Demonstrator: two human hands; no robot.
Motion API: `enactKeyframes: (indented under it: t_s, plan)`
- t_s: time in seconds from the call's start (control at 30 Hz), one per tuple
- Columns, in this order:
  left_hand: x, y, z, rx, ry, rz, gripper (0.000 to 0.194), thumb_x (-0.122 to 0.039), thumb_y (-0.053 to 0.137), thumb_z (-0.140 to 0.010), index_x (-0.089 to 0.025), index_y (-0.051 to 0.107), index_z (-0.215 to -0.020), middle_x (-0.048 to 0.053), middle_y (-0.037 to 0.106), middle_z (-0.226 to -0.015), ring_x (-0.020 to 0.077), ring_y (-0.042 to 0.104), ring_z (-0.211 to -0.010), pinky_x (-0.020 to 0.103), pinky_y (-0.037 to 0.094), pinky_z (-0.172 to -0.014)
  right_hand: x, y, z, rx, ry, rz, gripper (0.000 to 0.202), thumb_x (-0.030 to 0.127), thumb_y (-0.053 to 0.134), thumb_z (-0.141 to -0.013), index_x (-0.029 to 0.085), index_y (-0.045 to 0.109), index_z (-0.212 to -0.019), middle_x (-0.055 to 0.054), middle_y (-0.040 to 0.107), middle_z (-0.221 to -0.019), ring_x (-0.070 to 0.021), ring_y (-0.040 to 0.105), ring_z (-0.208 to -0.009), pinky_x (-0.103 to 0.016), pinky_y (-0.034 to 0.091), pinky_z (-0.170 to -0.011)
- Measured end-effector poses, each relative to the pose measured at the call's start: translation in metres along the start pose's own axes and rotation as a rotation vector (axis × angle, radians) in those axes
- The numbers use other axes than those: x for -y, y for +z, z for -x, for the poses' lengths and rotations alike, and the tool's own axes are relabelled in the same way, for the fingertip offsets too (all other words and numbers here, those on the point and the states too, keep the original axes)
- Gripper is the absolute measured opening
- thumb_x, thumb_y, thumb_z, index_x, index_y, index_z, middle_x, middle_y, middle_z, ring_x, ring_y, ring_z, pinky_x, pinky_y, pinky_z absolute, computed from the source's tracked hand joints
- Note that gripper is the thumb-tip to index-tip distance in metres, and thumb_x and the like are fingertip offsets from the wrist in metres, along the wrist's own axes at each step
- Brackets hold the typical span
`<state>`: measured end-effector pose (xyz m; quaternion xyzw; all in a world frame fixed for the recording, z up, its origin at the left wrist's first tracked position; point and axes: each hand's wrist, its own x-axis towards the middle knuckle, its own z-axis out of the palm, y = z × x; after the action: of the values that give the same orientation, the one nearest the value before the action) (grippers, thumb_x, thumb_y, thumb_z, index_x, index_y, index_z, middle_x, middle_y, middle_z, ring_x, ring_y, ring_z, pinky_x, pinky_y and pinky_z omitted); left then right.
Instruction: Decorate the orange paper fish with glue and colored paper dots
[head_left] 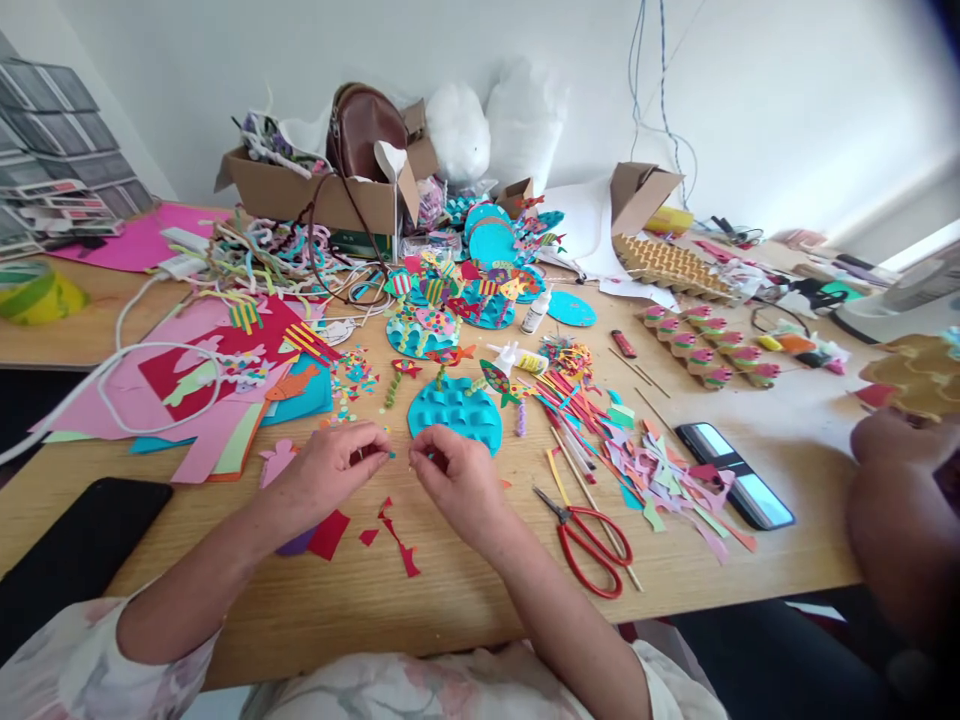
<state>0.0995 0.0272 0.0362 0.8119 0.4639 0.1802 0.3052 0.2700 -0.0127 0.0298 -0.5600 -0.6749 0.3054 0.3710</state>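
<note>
My left hand (347,463) is closed in a pinch above the table, with a tiny blue piece (391,455) at its fingertips. Close to its right, my right hand (448,472) also pinches; what it holds, if anything, is too small to name. Just behind my right hand lies a round blue base (456,412) with raised loops. Red paper scraps (406,556) lie in front of my hands, and a red paper piece (328,535) is below my left wrist. Small paper fish (496,378) stand around the blue base.
Red-handled scissors (592,548) and paper strips lie right of my right arm. A phone (739,475) is farther right, near another person's arm (892,500). Glue bottles (537,308), coloured paper (199,385) and boxes (285,190) stand or lie farther back. A black device (94,545) is at left.
</note>
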Motion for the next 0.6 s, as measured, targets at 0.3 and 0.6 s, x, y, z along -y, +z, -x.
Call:
enactKeyframes:
  t_s: [0.3,0.6]
  plan:
    - [0.050,-0.024,-0.013,-0.022,-0.074,-0.254,0.020,-0.032,0.041,-0.077,-0.020,0.057,-0.073,0.000,0.061,-0.075,0.0168,0.055,-0.070,0.025,0.038,-0.063,-0.006,-0.055,0.014,-0.117,0.088,0.153,0.009,0.019,0.048,-0.079,0.018,0.054,-0.073,0.004,0.051,-0.056,-0.0086,0.045,-0.049,-0.019,0.032,-0.048]
    - [0.075,-0.019,-0.025,0.057,-0.125,-0.369,0.018,-0.027,0.040,-0.075,-0.019,0.055,-0.071,0.002,0.062,-0.075,0.0168,0.055,-0.071,0.025,0.037,-0.063,-0.002,-0.053,0.038,0.015,0.042,0.281,0.013,0.017,0.046,-0.080,0.019,0.055,-0.071,0.003,0.055,-0.057,-0.0096,0.049,-0.051,-0.019,0.033,-0.047]
